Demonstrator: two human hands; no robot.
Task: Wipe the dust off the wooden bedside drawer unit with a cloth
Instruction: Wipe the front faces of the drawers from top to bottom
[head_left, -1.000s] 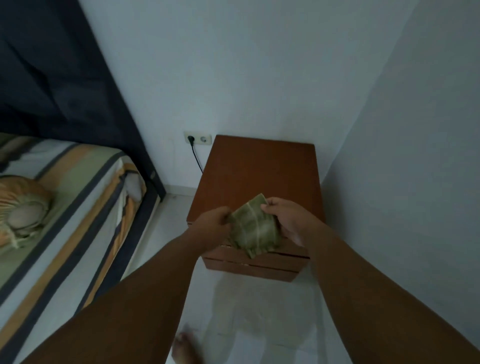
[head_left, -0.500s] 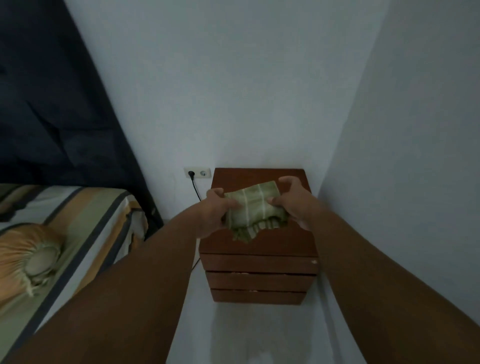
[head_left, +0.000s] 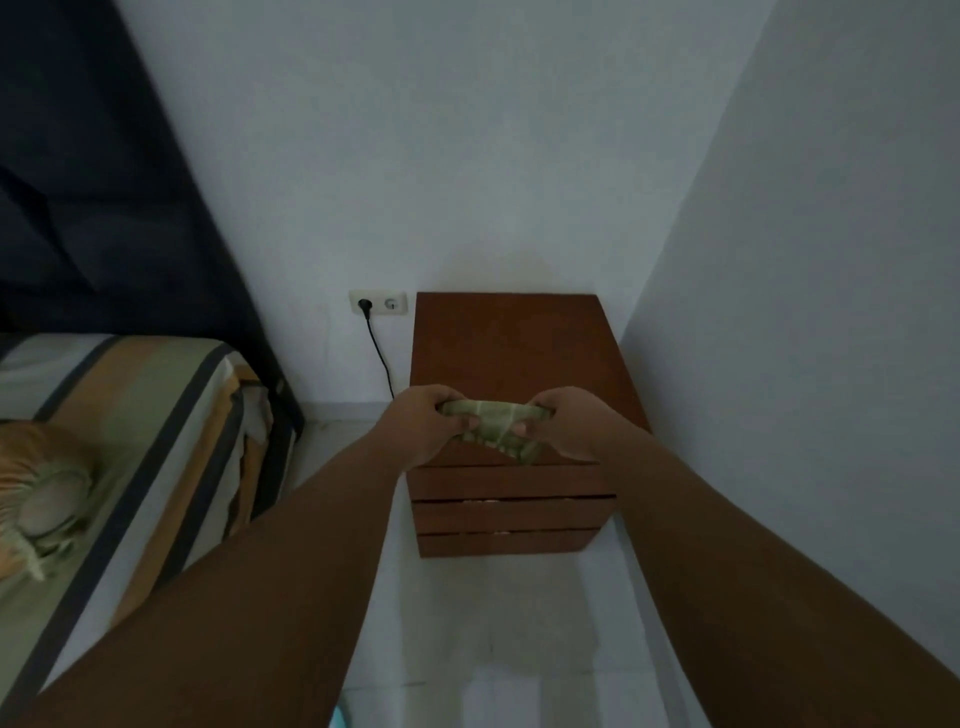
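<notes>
A brown wooden bedside drawer unit (head_left: 509, 343) stands in the corner of the room, its bare top facing me and three drawer fronts below. A green checked cloth (head_left: 493, 423) is bunched between my hands over the front edge of the top. My left hand (head_left: 421, 423) grips its left end and my right hand (head_left: 566, 423) grips its right end, so the cloth sags in the middle. Whether the cloth touches the wood is unclear.
A bed (head_left: 119, 441) with a striped sheet lies to the left, with a dark curtain (head_left: 93, 197) behind it. A wall socket (head_left: 378, 303) with a black cable (head_left: 379, 358) sits left of the unit. The right wall (head_left: 805, 312) runs close beside the unit. Pale floor tiles (head_left: 493, 649) lie in front.
The cloth went from a flat folded shape to a bunched strip stretched between my hands. Both hands came back toward the front edge of the top.
</notes>
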